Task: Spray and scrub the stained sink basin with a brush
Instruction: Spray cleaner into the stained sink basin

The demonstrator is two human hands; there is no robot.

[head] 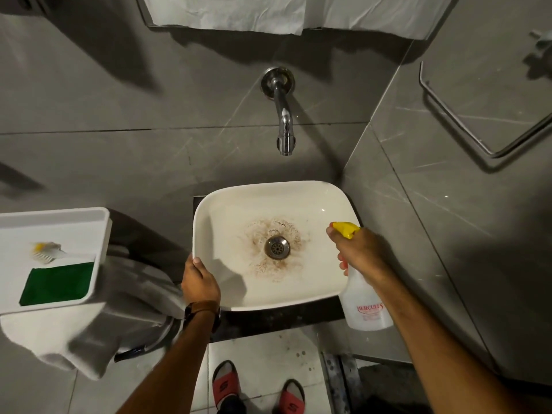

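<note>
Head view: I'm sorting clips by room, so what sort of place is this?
Most likely a small bathroom or washroom: a white sink basin under a wall-mounted chrome tap, with grey tiled walls.

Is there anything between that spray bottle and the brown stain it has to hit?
Nothing visible. The right hand holds the spray bottle at the basin's right rim, its yellow nozzle turned toward the brown stain around the drain. The left hand grips the sink's near-left rim, clear of that path.
</note>
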